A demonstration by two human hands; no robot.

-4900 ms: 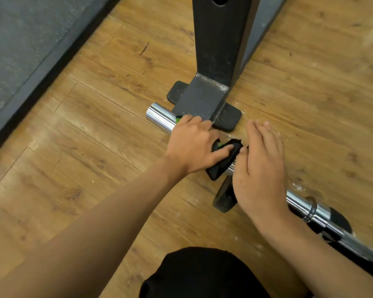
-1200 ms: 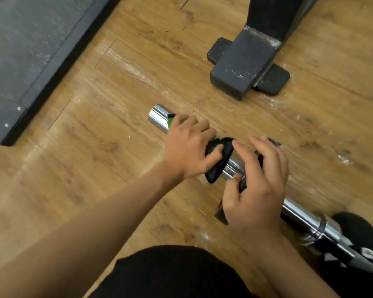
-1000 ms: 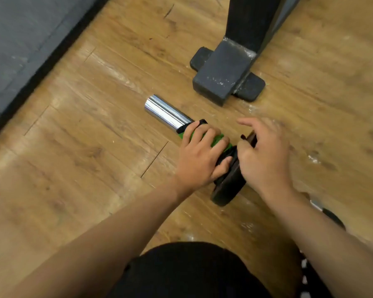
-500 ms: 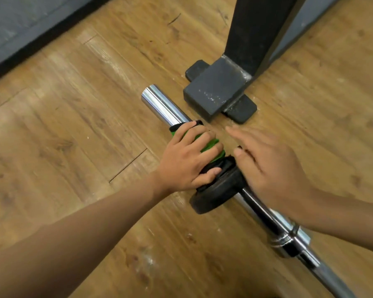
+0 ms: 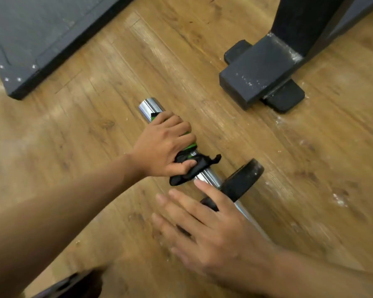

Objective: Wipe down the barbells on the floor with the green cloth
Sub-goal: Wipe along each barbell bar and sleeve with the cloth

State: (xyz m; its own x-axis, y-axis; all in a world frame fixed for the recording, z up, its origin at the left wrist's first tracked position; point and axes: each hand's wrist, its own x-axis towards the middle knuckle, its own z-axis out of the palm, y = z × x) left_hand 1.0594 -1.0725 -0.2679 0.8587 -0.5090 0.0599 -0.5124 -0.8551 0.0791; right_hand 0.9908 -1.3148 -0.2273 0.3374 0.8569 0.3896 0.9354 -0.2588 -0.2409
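Lying on the wooden floor (image 5: 91, 134), the barbell (image 5: 148, 106) is gripped near its chrome end by the left hand (image 5: 163, 145), whose fingers are curled round the green cloth (image 5: 199, 165) wrapped on the sleeve. The right hand (image 5: 213, 233) is held with fingers straight, just beside the black plate (image 5: 243, 180).

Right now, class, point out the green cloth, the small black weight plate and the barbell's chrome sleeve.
green cloth (image 5: 204, 165), head view, on its dark bunched fold.
weight plate (image 5: 243, 179), head view, on its black rim.
barbell sleeve (image 5: 148, 107), head view, on its bare chrome end.
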